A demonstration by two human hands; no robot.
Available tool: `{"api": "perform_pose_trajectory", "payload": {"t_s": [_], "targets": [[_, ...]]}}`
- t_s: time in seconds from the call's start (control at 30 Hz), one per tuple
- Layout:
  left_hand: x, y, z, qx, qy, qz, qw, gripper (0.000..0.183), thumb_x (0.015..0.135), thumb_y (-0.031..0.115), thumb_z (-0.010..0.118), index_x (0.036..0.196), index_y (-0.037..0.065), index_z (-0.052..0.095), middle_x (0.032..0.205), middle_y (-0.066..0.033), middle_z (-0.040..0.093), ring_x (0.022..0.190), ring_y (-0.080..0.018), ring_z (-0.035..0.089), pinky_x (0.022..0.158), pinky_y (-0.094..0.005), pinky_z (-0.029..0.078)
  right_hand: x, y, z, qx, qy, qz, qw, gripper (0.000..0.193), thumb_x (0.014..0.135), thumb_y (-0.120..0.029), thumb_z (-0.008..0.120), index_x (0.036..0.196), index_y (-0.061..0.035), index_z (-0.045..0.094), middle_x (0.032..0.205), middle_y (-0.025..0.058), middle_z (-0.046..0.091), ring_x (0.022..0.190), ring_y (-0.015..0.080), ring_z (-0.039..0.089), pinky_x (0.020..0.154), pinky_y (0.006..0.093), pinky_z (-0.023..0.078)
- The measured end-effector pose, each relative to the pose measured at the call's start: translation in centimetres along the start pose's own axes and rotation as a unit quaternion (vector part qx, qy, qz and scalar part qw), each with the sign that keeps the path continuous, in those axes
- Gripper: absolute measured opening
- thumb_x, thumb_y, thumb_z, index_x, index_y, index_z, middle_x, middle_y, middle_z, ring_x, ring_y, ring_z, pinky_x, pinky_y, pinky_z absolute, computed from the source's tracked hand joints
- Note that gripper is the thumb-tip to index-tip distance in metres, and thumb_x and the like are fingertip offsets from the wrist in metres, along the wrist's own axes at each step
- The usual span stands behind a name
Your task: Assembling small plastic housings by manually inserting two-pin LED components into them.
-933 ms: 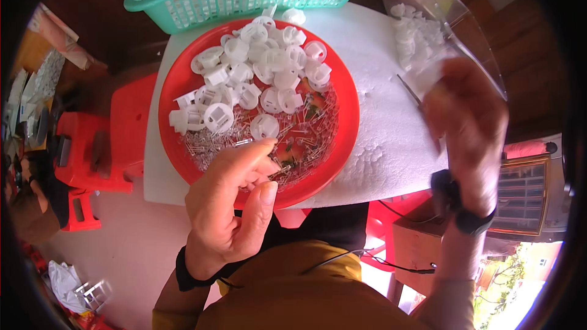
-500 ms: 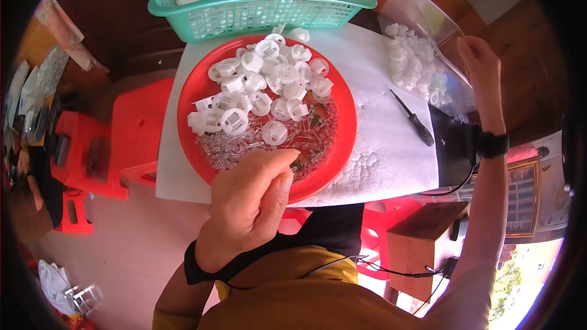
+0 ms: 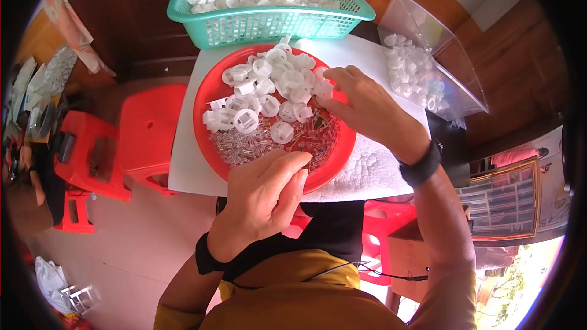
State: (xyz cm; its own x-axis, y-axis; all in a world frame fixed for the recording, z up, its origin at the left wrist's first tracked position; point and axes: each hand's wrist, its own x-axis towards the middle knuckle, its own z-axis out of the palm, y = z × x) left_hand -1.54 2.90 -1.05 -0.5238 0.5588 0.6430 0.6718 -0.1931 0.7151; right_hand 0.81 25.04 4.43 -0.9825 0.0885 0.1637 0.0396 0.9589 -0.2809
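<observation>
A round red tray (image 3: 205, 79) lies on the white-covered table. Its far part holds a heap of white plastic round fittings (image 3: 269, 79); its near part holds many small clear pieces with thin metal legs (image 3: 238, 145). My left hand (image 3: 260, 192) is closed over the tray's near edge, thumb against the curled fingers. Whatever it pinches is hidden. My right hand (image 3: 373, 107) reaches over the tray's right side, thumb and fingers apart around the white fittings at the heap's right edge. I see nothing held in it.
Behind the tray stands a green plastic basket (image 3: 244, 29) full of similar white fittings. A clear box (image 3: 452, 79) on the right holds more of them. Red stools (image 3: 150, 122) stand at the left, and a person's arm (image 3: 35, 186) shows at the far left.
My right hand has moved left from the clear box to the white fittings in the tray. The right arm now covers the screwdriver's spot. My left hand stays closed in much the same place.
</observation>
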Motion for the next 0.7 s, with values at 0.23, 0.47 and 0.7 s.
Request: {"api": "perform_pose_trajectory", "payload": {"t_s": [0.23,0.47,0.7], "targets": [[-0.4,-0.5,0.1,0.001,0.019,0.007,1.000,0.024,0.081,-0.004,0.060,0.105,-0.002,0.058,0.079,-0.0136,0.058,0.057,-0.0244,0.057,0.050,-0.0315,0.045,0.1,-0.7,0.8,-0.049,0.017,0.018,0.998,0.021,0.082,-0.017,0.063,0.094,-0.0011,0.057,0.094,0.0186,0.061,0.087,0.0399,0.061,0.075,0.0479,0.049],[0.9,0.7,0.1,0.017,0.005,-0.024,1.000,0.055,0.080,-0.002,0.064,0.131,-0.001,0.043,0.117,-0.0191,0.052,0.087,-0.0302,0.062,0.069,-0.0333,0.052,-3.8,-6.8,-2.4,0.256,-0.072,0.085,0.960,0.022,0.083,-0.018,0.064,0.091,0.0022,0.063,0.083,0.0160,0.064,0.077,0.0209,0.063,0.069,0.0313,0.049],[-0.9,-0.5,0.7,-0.096,0.059,-0.030,0.993,0.047,0.083,0.000,0.064,0.126,-0.002,0.044,0.109,-0.0149,0.057,0.083,-0.0202,0.062,0.071,-0.0302,0.052,-5.2,-8.6,-2.6,0.325,-0.073,0.019,0.943,0.024,0.087,-0.019,0.064,0.092,0.0040,0.065,0.075,0.0073,0.060,0.070,0.0124,0.055,0.062,0.0280,0.043]]}}
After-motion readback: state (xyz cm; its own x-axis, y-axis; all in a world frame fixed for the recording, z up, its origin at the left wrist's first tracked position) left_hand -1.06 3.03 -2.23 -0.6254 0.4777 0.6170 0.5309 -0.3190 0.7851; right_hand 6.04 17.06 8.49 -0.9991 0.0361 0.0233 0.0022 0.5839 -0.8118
